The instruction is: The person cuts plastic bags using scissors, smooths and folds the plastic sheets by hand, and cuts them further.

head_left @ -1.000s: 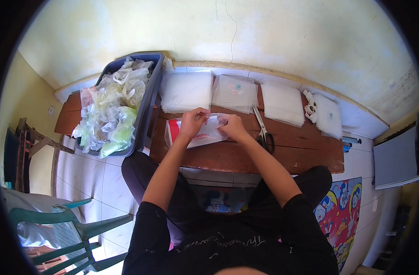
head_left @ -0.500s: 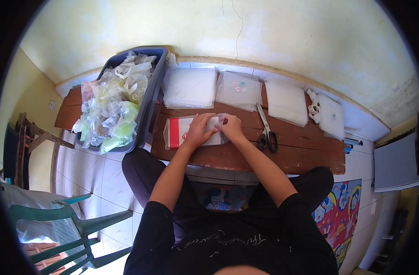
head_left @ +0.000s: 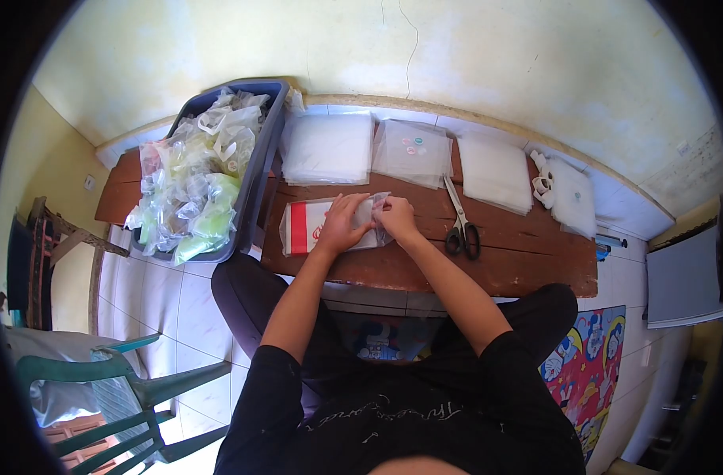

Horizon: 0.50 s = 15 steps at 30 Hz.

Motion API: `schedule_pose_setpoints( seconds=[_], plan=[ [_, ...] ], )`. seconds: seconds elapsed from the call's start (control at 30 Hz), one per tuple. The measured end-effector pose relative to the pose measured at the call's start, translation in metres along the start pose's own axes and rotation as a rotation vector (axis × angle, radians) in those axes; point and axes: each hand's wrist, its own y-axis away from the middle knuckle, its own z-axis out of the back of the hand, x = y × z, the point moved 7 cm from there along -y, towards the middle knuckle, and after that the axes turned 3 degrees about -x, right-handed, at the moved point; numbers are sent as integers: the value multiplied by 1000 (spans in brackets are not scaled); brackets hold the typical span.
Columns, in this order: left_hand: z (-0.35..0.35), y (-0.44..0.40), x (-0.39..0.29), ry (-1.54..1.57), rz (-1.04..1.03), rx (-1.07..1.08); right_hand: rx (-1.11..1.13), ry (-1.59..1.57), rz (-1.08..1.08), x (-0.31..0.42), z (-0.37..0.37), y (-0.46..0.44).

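A flat white packet with a red band [head_left: 299, 228] lies in a clear plastic bag on the brown wooden bench [head_left: 504, 265]. My left hand [head_left: 343, 224] rests across its middle with the fingers spread out, covering part of the red print. At the packet's right end, my right hand [head_left: 395, 218] pinches the loose, wrinkled plastic of the clear bag [head_left: 382, 232]. Its fingertips are close to the left thumb. Just right of this hand lie scissors with black handles [head_left: 463, 236], blades pointing to the wall.
A dark grey tub [head_left: 276, 131] heaped with plastic bags stands left. Along the wall lie a stack of clear plastic sheets [head_left: 327, 149], a second with small round pieces [head_left: 409, 154], a third stack [head_left: 494, 174], and white rolls [head_left: 542, 180]. A green chair [head_left: 159, 388] stands lower left.
My right fingers have shifted slightly at the wrinkled end of the bag and look more curled. My left hand stays on the packet. The whole view has moved a little.
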Motion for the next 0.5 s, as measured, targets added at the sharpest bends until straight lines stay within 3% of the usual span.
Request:
schedule_pose_setpoints(
  seconds=[0.27,0.5],
  plan=[
    [4,0,-4,22,-34,-29,104,135,-57,21,-1,6],
    [5,0,-7,1,-55,-31,-58,62,41,34,4,17]
  ],
)
